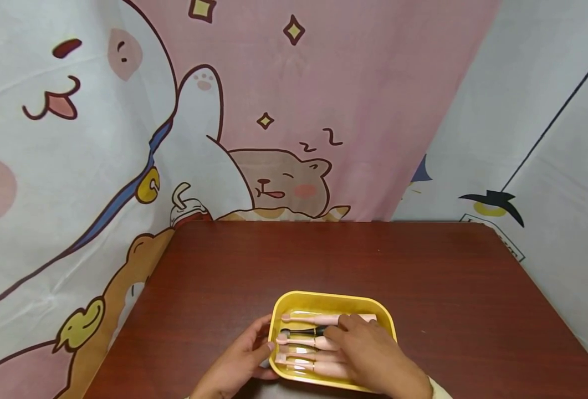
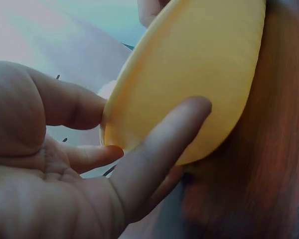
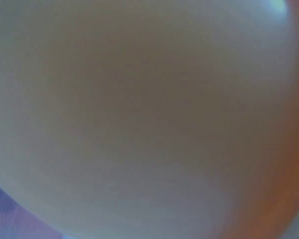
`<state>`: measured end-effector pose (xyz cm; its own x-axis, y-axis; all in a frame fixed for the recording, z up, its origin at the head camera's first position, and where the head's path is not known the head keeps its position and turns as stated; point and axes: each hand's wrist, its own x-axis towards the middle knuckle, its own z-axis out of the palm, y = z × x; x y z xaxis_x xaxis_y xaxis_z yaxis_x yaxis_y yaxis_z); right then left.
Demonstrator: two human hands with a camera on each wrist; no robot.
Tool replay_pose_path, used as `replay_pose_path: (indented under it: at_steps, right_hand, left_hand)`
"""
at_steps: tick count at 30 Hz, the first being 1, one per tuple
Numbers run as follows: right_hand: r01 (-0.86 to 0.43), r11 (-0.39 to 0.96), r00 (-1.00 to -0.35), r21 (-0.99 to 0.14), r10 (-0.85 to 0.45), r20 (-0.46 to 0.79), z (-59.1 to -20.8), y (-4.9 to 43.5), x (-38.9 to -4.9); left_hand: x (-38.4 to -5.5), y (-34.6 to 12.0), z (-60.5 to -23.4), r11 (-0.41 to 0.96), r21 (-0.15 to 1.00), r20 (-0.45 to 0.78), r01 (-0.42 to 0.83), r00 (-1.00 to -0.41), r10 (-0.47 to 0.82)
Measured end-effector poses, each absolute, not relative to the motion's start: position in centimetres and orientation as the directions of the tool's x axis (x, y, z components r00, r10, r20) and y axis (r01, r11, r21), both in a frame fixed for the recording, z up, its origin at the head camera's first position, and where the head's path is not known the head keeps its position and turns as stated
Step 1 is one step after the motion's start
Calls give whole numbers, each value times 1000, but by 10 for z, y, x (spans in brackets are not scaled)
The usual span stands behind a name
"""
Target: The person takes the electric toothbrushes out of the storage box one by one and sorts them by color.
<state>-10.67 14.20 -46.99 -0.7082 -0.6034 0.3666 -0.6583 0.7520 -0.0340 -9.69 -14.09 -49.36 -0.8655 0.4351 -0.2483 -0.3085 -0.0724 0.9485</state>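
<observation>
In the head view a yellow tray lies near the front edge of the table. Side by side in it are several pink electric toothbrushes and a black electric toothbrush. My left hand holds the tray's left end; in the left wrist view its fingers lie at the rim and along the outer wall. My right hand reaches into the tray from the right, fingers bent at the black toothbrush's handle. It covers the handle ends of several brushes. Blurred pale surface fills the right wrist view.
The dark red-brown wooden table extends behind the tray and to both sides. A cloth printed with cartoon animals hangs at its back and sides.
</observation>
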Motion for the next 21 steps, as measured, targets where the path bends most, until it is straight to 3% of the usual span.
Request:
replay_pose_path:
  at_steps: [5, 10, 17, 21]
  right_hand:
    - [-666, 746, -691, -8, -613, 382, -467, 145, -110]
    - [-663, 747, -709, -51, -605, 362, -462, 146, -113]
    - [-680, 733, -666, -38, -595, 450, -458, 147, -117]
    - [-680, 730, -676, -66, -589, 443, -453, 149, -119]
  left_hand:
    - [-97, -139, -492, -56, 948, -265, -314, -874, 408]
    - [-96, -138, -492, -69, 945, -267, -319, -878, 396]
    - [-96, -137, -492, -99, 952, -236, -290, -901, 365]
    - [-97, -138, -491, -116, 953, -224, -280, -909, 353]
